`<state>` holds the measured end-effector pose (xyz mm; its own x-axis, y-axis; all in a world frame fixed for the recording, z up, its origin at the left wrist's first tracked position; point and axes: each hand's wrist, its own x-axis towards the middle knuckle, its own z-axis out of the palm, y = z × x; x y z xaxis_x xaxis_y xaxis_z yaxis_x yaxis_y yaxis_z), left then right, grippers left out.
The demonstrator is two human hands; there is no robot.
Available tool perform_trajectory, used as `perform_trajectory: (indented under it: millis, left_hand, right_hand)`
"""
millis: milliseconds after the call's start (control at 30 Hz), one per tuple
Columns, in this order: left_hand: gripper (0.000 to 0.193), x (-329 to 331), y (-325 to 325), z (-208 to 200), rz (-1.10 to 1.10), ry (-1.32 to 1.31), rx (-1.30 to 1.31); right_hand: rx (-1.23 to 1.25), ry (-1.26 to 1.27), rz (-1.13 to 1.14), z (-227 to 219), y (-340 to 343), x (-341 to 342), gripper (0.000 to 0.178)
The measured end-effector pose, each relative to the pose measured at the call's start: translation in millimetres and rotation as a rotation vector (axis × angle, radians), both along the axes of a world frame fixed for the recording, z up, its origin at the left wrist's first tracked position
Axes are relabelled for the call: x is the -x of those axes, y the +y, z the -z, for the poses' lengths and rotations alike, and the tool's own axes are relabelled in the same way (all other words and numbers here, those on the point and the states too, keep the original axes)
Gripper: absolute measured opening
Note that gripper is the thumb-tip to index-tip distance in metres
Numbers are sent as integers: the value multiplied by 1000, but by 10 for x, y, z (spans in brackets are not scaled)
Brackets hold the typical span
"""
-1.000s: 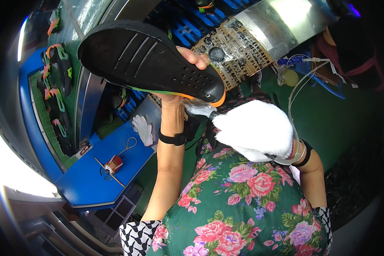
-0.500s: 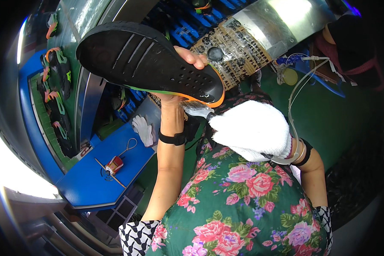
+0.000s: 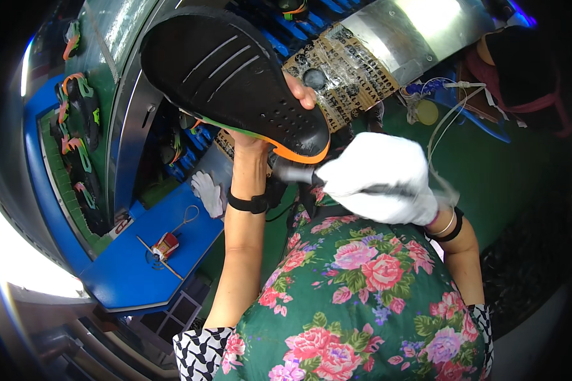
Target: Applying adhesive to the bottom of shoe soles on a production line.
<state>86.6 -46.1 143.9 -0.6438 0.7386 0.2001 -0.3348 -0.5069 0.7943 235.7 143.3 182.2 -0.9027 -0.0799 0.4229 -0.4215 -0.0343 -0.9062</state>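
Note:
My left hand (image 3: 250,141) grips a black shoe sole (image 3: 235,86) by its narrow heel end, fingers curled over one edge. Slots cross the wide toe part and small holes dot the heel; the rim is orange with some green. In a white knit glove, my right hand (image 3: 381,178) is closed around a thin tool (image 3: 297,174) with a dark handle. Its pale tip is smeared by motion, so its kind is unclear. That tip lies just below the heel rim; whether it touches cannot be made out.
Black shoe parts (image 3: 86,114) with orange and green trim lie on the left. A blue table (image 3: 130,270) holds a small red container (image 3: 166,244) with a stick across it; a white glove (image 3: 208,193) lies at its far edge. Taped cardboard (image 3: 349,82) covers a metal surface ahead. A tube (image 3: 440,133) hangs at right.
The sole has shifted slightly up and right and turned a little in my left hand. My right hand and the tool have moved slightly; the tool is now blurred.

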Motion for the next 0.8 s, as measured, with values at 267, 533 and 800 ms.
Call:
perform_trajectory:
  millis: [267,533,800]
  left_hand:
    - [99,82,-70,70,112,-238,2]
    - [126,114,-92,75,191,-352,117]
    - [118,129,-81,84,321,-438,168]
  right_hand:
    - [-291,176,128,127,-97,-35,24]
    - [-362,222,82,33,-15,57,26]
    - [-323,314,-2,95,-6,108,30]
